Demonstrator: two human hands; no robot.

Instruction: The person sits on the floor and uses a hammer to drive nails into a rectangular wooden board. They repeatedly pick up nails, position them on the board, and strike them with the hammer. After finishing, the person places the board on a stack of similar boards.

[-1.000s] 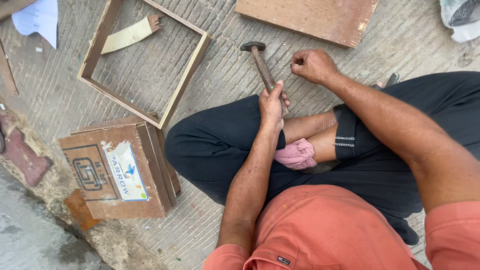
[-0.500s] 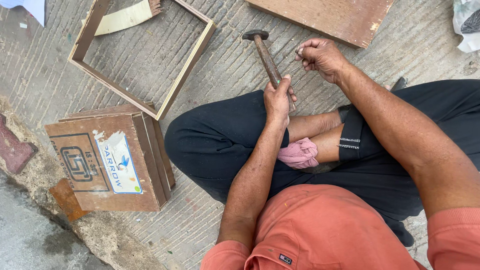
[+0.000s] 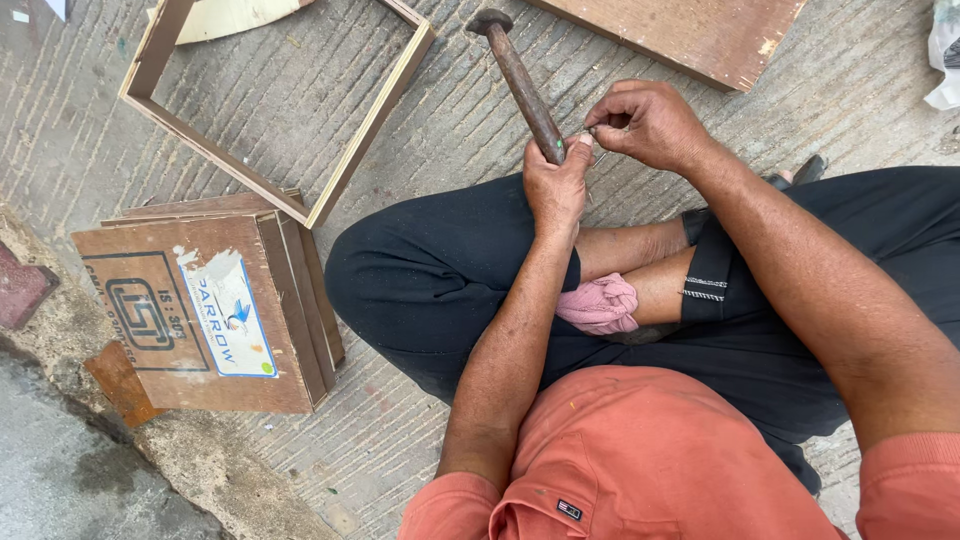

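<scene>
I sit cross-legged on ribbed concrete in black trousers and an orange shirt. My left hand grips the brown wooden handle of a hammer, whose dark metal head points away from me. My right hand is right beside it, fingertips pinched together on something very small that I cannot make out. The two hands almost touch above my left knee. A pink cloth lies in my lap.
An open rectangular wooden frame lies on the ground at upper left. A stack of plywood boards with a printed mark and a label sits to my left. Another wooden board lies at the top. A pale bag is at the right edge.
My right hand has come in beside the left one on the hammer handle. The view has shifted, so frame and boards sit further left and higher.
</scene>
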